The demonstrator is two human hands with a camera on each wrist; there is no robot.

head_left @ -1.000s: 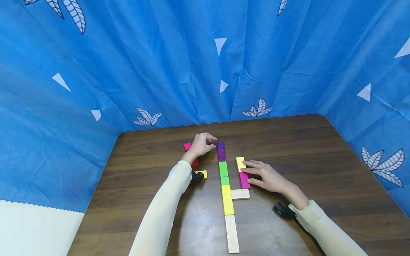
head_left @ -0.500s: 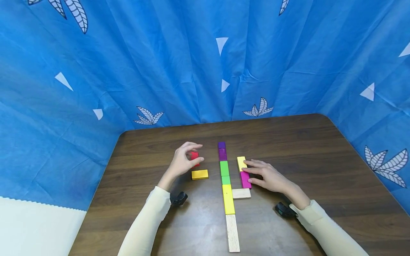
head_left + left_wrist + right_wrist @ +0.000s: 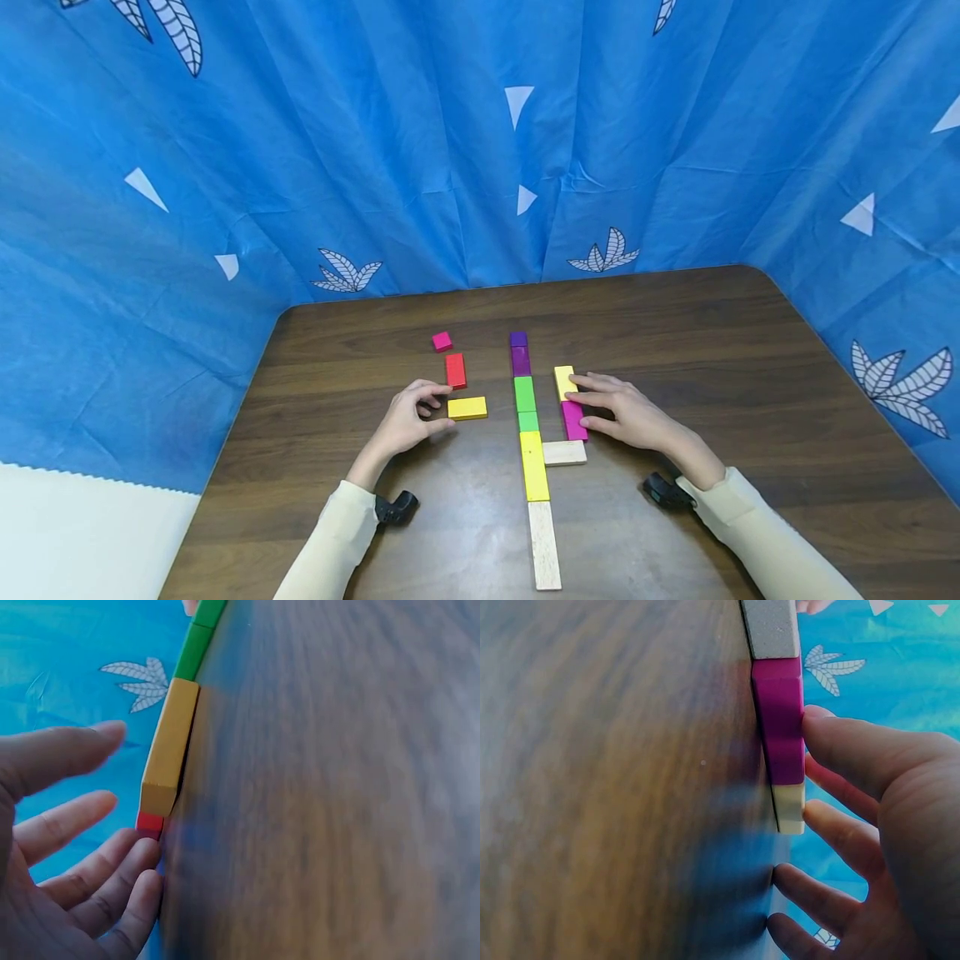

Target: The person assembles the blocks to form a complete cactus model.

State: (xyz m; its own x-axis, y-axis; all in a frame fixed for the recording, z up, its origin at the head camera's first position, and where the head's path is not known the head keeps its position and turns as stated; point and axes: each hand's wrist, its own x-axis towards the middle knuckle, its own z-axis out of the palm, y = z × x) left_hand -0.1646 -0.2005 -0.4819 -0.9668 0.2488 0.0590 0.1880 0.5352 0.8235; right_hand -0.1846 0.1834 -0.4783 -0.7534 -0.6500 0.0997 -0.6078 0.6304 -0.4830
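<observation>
My left hand (image 3: 403, 421) is just left of a yellow block (image 3: 467, 408), thumb and fingers spread apart. The left wrist view shows a gap between the thumb and that block (image 3: 169, 742). Beyond it lie a red block (image 3: 455, 371) and a small pink block (image 3: 442, 342). My right hand (image 3: 626, 412) rests its fingertips on a magenta block (image 3: 574, 421) and a pale yellow block (image 3: 565, 383) joined end to end. In the right wrist view the thumb touches the top of the magenta block (image 3: 780, 727).
A column of blocks runs down the middle: purple (image 3: 521, 360), green (image 3: 524, 393), yellow (image 3: 534, 467) and plain wood (image 3: 544, 546). A plain wood block (image 3: 564, 452) lies crosswise between the column and the magenta block. A blue curtain (image 3: 480, 150) hangs behind the table.
My left hand has moved from beside the purple blocks back toward me and left, past the red block to the yellow block. The right hand has stayed on its two blocks.
</observation>
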